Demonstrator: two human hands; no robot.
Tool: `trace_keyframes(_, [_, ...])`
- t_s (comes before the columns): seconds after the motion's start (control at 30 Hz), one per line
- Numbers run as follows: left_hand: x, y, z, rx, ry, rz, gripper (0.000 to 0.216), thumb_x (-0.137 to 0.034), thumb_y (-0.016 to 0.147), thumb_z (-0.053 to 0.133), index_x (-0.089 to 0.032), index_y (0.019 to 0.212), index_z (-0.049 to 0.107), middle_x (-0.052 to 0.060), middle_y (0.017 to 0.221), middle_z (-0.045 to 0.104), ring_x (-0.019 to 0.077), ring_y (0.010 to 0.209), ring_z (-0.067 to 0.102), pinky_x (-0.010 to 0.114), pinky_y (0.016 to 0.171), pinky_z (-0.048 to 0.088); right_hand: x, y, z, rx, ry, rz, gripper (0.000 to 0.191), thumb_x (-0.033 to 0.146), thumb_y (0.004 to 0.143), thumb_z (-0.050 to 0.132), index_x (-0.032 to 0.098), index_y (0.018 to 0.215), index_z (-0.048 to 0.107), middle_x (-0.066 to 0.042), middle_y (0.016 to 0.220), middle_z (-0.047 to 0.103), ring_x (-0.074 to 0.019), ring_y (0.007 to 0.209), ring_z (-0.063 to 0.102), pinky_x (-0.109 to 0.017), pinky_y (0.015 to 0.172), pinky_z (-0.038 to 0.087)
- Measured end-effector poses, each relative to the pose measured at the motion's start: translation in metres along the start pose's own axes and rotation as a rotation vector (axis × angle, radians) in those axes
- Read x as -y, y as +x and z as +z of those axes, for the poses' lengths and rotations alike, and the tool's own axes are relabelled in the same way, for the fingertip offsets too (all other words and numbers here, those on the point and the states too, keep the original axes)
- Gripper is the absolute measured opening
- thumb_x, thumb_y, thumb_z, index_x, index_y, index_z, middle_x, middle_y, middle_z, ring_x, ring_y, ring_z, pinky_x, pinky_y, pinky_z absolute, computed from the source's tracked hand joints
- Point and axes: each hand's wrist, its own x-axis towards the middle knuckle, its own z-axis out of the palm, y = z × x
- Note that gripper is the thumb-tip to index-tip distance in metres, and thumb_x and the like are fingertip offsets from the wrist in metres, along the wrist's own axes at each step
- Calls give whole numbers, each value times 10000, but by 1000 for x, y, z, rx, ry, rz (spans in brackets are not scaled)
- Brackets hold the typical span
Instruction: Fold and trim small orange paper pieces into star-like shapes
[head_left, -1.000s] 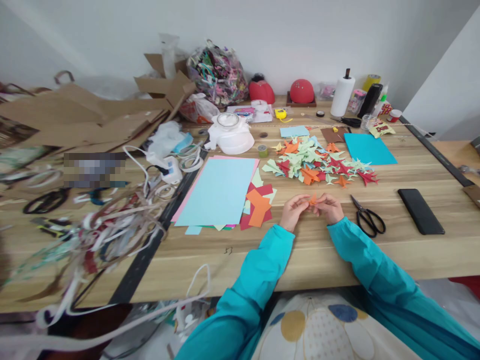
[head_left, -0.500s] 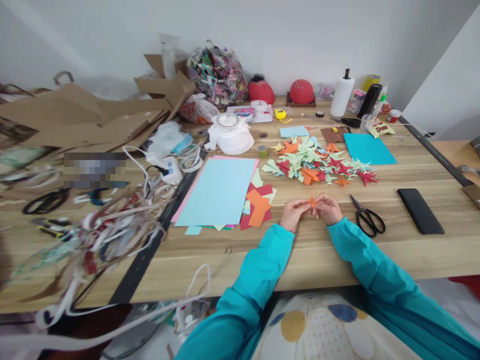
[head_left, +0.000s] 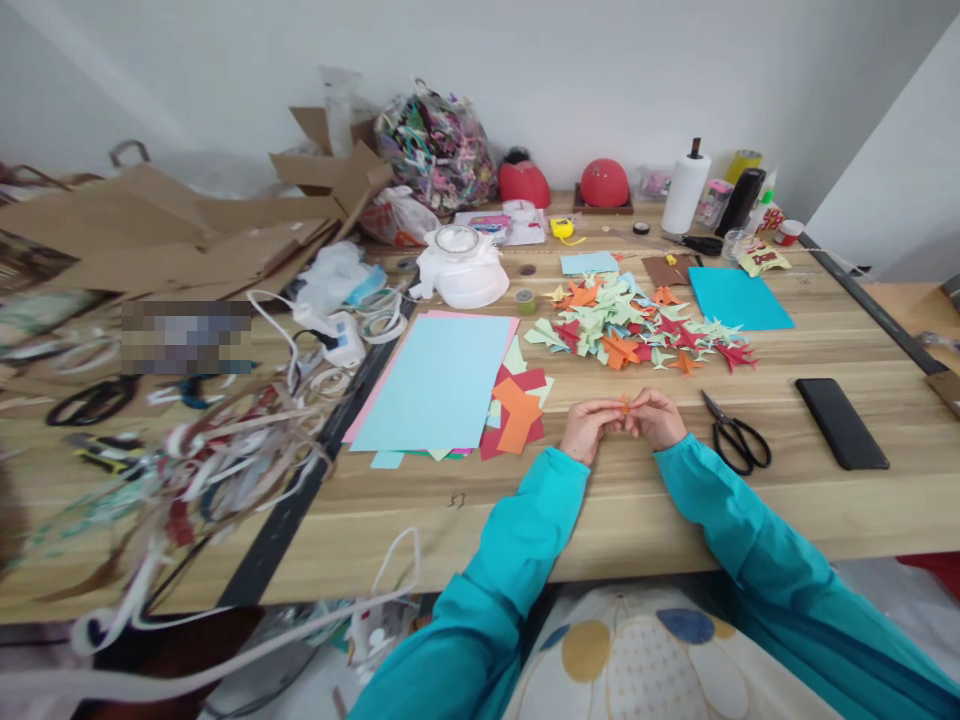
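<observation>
Between the fingertips of both hands is a small orange folded paper piece (head_left: 625,403), mostly hidden by the fingers. My left hand (head_left: 587,428) pinches it from the left, and my right hand (head_left: 657,418) pinches it from the right. Just beyond them lies a heap of folded paper pieces (head_left: 622,318) in pale green, orange, red and light blue, many with pointed ends. Black-handled scissors (head_left: 739,440) rest right of my right hand. Left of my left hand are orange and red paper offcuts (head_left: 517,415) beside a stack of coloured paper sheets (head_left: 431,385).
A black phone (head_left: 841,422) lies at the right. A bright blue sheet (head_left: 741,298) sits beyond the heap. Tangled straps (head_left: 247,440) and flattened cardboard (head_left: 172,225) cover the left side. Along the wall stand two red pincushion-like domes (head_left: 604,183) and a white roll (head_left: 685,192).
The fingers have drawn closer over the orange paper piece, so less of it shows. Both arms stay in the same place.
</observation>
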Motion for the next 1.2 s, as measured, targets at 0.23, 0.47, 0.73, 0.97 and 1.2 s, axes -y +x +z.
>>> trace_keyframes(0.23, [2, 2, -3, 14, -31, -28, 229, -169, 499, 729, -92, 710, 682, 58, 600, 662, 113, 487, 567, 253, 507, 454, -1, -1, -3, 2, -53, -50, 117, 228, 623, 679, 179, 643, 575, 23, 483, 637, -106, 373, 540, -202, 357, 405])
trace_keyframes(0.47, [1, -1, 0, 49, -46, -53, 318, -392, 644, 685, -109, 774, 619, 25, 570, 613, 92, 471, 547, 200, 442, 416, 5, -3, -1, -22, -117, -119, 152, 275, 633, 696, 185, 640, 573, 23, 494, 639, -104, 376, 534, -225, 386, 429])
trace_keyframes(0.73, [1, 0, -4, 90, 50, -45, 227, -277, 538, 772, -106, 618, 647, 15, 525, 595, 78, 460, 513, 210, 472, 409, 8, -6, 4, 32, -207, -140, 213, 350, 649, 703, 184, 679, 574, 15, 522, 640, -115, 419, 565, -236, 415, 444])
trace_keyframes(0.97, [-7, -3, -7, 139, 275, 159, 235, -327, 568, 751, -118, 640, 669, 26, 578, 624, 101, 494, 534, 242, 523, 435, 11, -8, 4, 73, -162, -102, 291, 332, 671, 694, 204, 808, 471, 30, 536, 647, -117, 408, 561, -230, 418, 439])
trace_keyframes(1.2, [-16, -6, -9, 201, 421, 295, 240, -356, 628, 707, -124, 593, 657, 27, 604, 588, 103, 519, 535, 229, 515, 431, 7, -5, -3, 154, -98, -9, 300, 318, 664, 703, 181, 852, 513, 6, 560, 663, -141, 428, 592, -254, 428, 461])
